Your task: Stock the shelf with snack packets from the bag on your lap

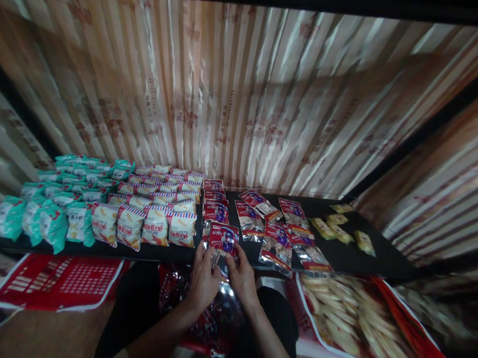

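Both hands meet at the front edge of a black shelf, around a red and clear snack packet (223, 235). My left hand (205, 275) grips its lower left side, fingers bent. From the right, my right hand (242, 273) pinches the packet's other side. Behind this packet, a column of matching red packets (215, 210) runs back along the shelf. More red packets (278, 240) lie loosely to the right, some overlapping. On the left, rows of white snack bags (156, 225) with striped tops stand close to the column.
Teal bags (80, 221) fill the shelf's left end; small yellow packets (334, 230) lie on the right. Below are a red basket (61, 281), dark red packets (211, 323) between the knees, and a basket of pale packets (348, 314). Corrugated sheeting (229, 90) closes the back.
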`<state>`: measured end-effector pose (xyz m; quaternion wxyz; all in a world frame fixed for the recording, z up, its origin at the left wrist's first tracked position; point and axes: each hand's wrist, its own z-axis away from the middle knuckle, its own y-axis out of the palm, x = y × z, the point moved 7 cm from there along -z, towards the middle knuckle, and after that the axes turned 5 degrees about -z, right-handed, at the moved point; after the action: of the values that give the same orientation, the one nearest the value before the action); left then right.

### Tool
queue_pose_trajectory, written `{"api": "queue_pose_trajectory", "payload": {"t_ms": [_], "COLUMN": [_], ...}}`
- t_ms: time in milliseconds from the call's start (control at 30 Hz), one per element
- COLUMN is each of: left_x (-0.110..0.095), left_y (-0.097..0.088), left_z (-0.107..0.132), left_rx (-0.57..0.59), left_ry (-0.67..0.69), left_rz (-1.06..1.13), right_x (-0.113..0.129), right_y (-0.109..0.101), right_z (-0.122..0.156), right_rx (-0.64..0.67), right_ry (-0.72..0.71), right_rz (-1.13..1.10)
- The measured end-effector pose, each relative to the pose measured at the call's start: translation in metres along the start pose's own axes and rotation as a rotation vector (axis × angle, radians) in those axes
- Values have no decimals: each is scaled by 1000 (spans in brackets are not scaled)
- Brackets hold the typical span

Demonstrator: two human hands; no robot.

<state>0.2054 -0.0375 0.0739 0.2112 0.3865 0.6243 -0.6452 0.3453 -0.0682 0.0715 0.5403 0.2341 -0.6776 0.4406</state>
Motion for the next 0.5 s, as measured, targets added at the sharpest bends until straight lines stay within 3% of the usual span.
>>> {"api": "queue_pose_trajectory", "payload": {"t_ms": [200, 500], "left_x": [-5, -15], "left_y": [-4, 2], "left_z": [-6, -10], "left_rx": [-7, -9], "left_ry": [21, 209], "left_rz": [-70, -155], "right_x": [5, 14], "right_y": [8, 13], "right_z": [-17, -29], "right_rx": [16, 44], "right_ry": [-37, -77], "right_rz": [43, 72]}}
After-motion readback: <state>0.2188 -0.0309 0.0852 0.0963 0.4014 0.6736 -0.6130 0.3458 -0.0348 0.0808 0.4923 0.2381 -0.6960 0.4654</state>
